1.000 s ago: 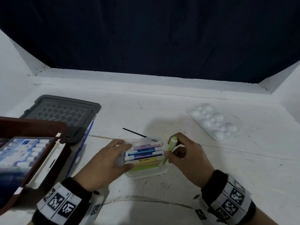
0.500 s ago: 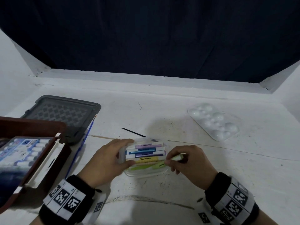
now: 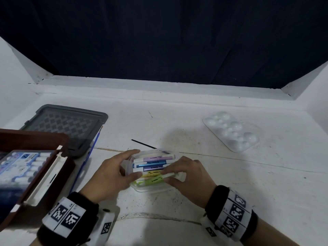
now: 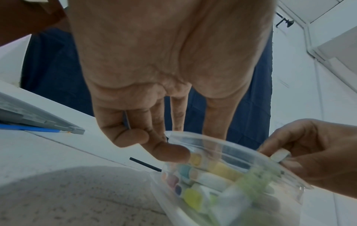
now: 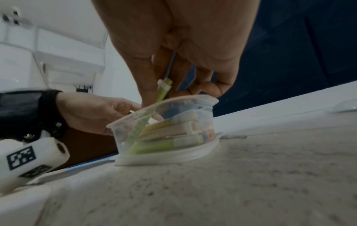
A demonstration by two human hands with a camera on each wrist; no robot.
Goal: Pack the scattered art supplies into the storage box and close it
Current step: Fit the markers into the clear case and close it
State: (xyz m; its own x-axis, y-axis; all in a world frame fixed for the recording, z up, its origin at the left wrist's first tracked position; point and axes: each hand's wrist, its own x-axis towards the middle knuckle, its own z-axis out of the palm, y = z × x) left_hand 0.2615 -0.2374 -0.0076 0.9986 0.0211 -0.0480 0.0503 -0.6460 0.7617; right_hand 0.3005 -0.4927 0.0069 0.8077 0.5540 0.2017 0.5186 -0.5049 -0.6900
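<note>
A clear plastic container (image 3: 152,189) of pastel highlighters sits on the white table in front of me. My left hand (image 3: 131,163) grips its left end, thumb on the near side and fingers over the far rim. My right hand (image 3: 166,176) pinches a green highlighter (image 3: 154,180) at its white end and holds it slanted in the near side of the container. In the right wrist view the green highlighter (image 5: 161,91) slopes down into the container (image 5: 204,107) from between my fingertips. The brown storage box (image 3: 63,167) stands open at the left with a set of paint tubes (image 3: 23,167) inside.
A grey lid (image 3: 65,125) lies behind the brown box, and a blue paintbrush (image 3: 88,157) lies along its right side. A thin black stick (image 3: 143,144) lies just behind the container. A white paint palette (image 3: 232,132) lies at the far right.
My right hand brought the green highlighter from upright beside the container's right end down to a low slant in its near side. The left hand stayed on the container.
</note>
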